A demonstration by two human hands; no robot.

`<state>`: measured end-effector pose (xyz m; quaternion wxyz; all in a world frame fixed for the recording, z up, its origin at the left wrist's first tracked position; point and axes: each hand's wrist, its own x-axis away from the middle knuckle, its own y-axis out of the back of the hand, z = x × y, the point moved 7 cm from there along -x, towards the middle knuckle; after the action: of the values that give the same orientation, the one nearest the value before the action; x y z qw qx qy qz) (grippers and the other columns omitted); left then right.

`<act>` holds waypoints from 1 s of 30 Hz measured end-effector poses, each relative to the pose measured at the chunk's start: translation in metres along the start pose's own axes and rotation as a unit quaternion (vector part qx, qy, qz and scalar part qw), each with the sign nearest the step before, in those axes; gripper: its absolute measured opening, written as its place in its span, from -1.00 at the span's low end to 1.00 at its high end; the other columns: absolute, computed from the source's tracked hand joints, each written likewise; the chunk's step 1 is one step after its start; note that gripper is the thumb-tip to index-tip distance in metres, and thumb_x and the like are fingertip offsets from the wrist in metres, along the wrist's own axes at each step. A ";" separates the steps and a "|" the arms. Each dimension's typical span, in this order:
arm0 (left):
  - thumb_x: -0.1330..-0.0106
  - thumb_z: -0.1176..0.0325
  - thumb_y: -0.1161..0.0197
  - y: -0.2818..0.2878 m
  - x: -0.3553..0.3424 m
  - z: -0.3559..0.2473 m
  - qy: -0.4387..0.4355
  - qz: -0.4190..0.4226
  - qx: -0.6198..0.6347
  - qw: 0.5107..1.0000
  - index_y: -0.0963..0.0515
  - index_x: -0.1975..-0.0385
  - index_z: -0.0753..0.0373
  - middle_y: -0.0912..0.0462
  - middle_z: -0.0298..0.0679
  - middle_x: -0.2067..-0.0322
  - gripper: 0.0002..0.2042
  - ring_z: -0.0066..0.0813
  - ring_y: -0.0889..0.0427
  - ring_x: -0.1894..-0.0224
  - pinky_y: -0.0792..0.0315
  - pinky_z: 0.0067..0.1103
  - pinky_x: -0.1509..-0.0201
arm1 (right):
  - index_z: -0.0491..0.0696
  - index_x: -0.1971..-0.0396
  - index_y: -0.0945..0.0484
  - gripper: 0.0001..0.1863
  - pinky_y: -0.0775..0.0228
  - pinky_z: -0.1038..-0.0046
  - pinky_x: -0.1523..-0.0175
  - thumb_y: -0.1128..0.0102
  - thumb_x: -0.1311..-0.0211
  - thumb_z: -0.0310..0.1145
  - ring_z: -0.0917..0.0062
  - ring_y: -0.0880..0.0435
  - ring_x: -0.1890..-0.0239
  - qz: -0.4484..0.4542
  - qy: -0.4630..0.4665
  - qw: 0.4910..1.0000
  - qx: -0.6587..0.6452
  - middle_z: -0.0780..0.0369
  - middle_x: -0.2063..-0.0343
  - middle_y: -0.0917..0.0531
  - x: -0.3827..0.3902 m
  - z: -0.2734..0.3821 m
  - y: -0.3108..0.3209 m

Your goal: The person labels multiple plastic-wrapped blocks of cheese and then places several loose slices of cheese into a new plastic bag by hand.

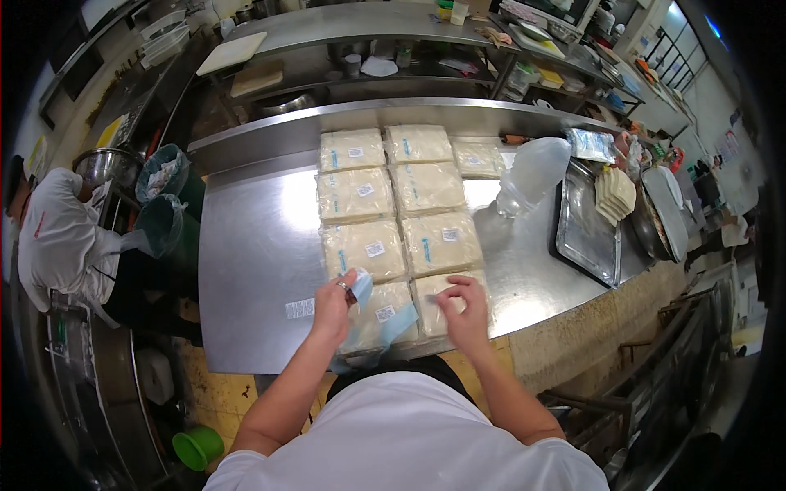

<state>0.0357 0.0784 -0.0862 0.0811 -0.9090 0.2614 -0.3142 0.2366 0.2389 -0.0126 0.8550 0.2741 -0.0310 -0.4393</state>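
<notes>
My left hand (pixel 333 309) is closed on a light-blue label strip (pixel 360 286), whose backing trails across the lower-left package (pixel 368 307). My right hand (pixel 463 307) pinches a small piece, apparently a label (pixel 432 299), over the lower-right package (pixel 434 323). Two columns of plastic-wrapped pale flat food packages (pixel 360 237) lie on the steel table (pixel 254 229), several bearing white and blue labels. One more package (pixel 479 155) lies to their right at the back. A separate label sheet (pixel 300 308) lies left of my left hand.
Right on the table are a crumpled plastic bag (pixel 532 164), metal tray (pixel 585 229), stacked pale slabs (pixel 614 196) and pan (pixel 663 229). At left a person in white (pixel 65 245) bends near lined bins (pixel 164 217). A back counter (pixel 352 20) spans behind; a green bucket (pixel 196 446) stands on the floor.
</notes>
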 end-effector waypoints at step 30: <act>-0.46 0.28 -0.20 -0.034 0.020 0.009 0.010 0.120 -0.004 0.993 -0.66 0.20 0.35 -0.70 -0.32 0.26 -0.76 -0.58 -0.63 0.27 -0.52 -0.59 0.14 | -0.16 0.19 -0.64 -0.80 -0.50 0.41 0.21 -0.31 -0.16 -0.56 0.39 -0.69 0.37 0.184 0.060 0.974 -0.122 0.14 0.43 -0.68 -0.029 0.047 -0.063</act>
<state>0.0689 0.0962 -0.0716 0.1124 -0.8682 0.3706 -0.3103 0.1586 0.2116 0.0021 0.9483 0.1832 0.0240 -0.2581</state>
